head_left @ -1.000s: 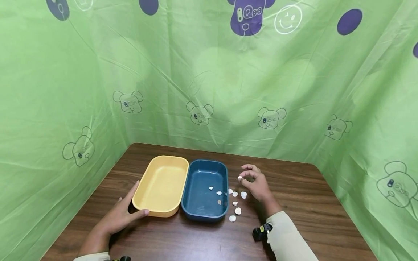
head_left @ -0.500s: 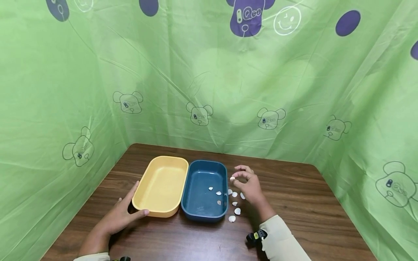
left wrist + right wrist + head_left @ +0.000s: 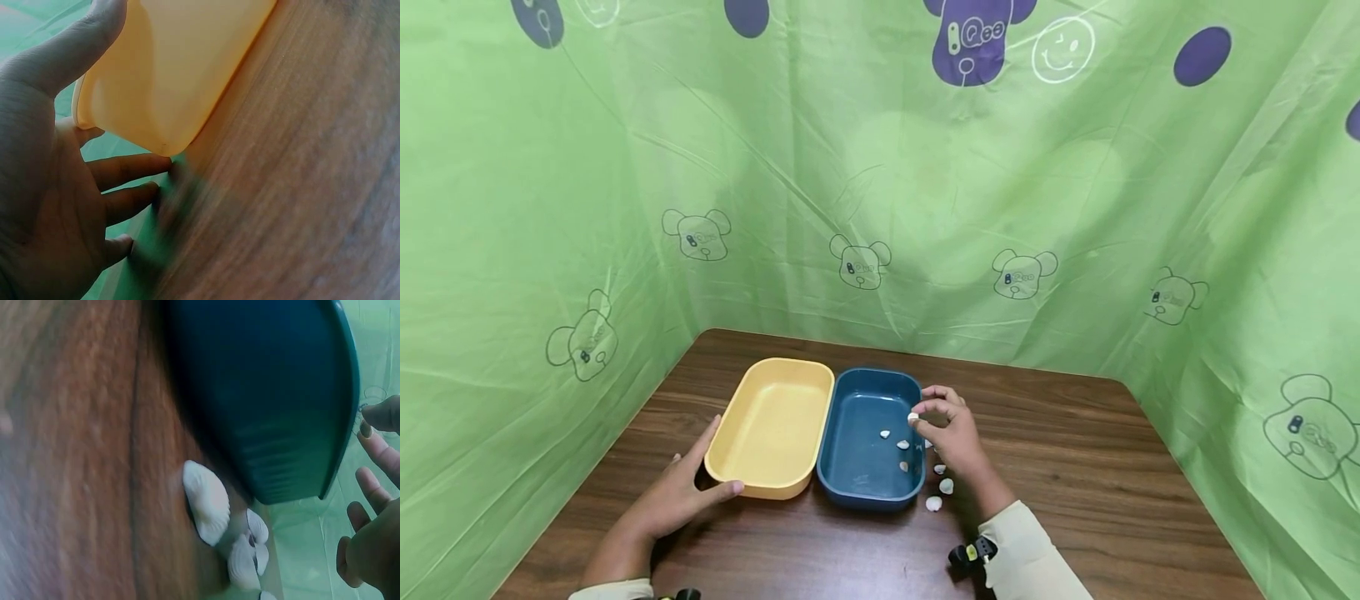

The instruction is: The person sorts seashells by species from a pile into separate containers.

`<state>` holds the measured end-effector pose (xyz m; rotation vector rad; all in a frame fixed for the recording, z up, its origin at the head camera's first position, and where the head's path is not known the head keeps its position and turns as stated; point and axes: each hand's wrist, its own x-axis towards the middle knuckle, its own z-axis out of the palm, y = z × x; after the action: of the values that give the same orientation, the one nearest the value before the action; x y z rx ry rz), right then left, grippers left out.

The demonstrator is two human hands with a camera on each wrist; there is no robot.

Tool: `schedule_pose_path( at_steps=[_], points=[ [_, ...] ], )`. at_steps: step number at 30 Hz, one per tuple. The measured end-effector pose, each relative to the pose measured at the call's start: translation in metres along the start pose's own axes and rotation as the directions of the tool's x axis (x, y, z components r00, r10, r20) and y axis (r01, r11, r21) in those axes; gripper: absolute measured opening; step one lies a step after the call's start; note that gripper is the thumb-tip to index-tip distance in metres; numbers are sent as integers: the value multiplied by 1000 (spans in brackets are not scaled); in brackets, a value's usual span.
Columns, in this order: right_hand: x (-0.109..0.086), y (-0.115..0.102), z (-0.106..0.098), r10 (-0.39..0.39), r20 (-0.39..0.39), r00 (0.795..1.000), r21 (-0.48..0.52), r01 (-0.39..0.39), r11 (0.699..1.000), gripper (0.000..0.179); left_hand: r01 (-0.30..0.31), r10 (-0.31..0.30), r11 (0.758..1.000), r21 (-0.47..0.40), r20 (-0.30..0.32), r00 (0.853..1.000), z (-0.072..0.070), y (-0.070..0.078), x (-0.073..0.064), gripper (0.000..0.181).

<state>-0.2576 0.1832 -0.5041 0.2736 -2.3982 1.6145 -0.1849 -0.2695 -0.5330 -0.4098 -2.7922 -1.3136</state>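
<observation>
My right hand [image 3: 953, 432] pinches a small white seashell [image 3: 913, 417] between thumb and index finger, just above the right rim of the blue tray [image 3: 853, 492]. In the right wrist view the fingers are beside the tray's rim and the shell shows only as a small dark bit at the fingertips. Inside the blue tray lie a few shells [image 3: 902, 444]. My left hand [image 3: 673, 498] rests at the near left corner of the yellow tray [image 3: 760, 492]. Its thumb lies against the front wall, and the other fingers [image 3: 128, 172] stretch along the left side, straight and spread.
More white shells [image 3: 946, 486] lie on the brown wooden table [image 3: 1075, 467] right of the blue tray; the right hand hides some. Both trays stand side by side. Green printed curtains [image 3: 925, 183] enclose the table's back and sides.
My right hand has moved left with the pinched shell, from over the table to the blue tray's right rim. The left hand and both trays have stayed put.
</observation>
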Motion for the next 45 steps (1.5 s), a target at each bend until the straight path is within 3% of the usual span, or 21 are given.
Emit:
schedule_pose_path(
  at_steps=[9,23,33,45],
  points=[
    [-6,-3,7,-32,40,999,-29,33,999,13,-6,6,1000,9,0,1000,0,3,2,116],
    [-5,-1,-1,-74,44,996,33,73,997,21,1,-1,1000,23,2,1000,0,2,-1,116],
    [-11,-1,-13,-83,20,996,85,81,993,36,-2,2,1000,18,2,1000,-1,4,-1,116],
    [-26,1,-35,-150,99,984,110,139,984,38,0,0,1000,20,7,1000,-1,3,0,116]
  ],
)
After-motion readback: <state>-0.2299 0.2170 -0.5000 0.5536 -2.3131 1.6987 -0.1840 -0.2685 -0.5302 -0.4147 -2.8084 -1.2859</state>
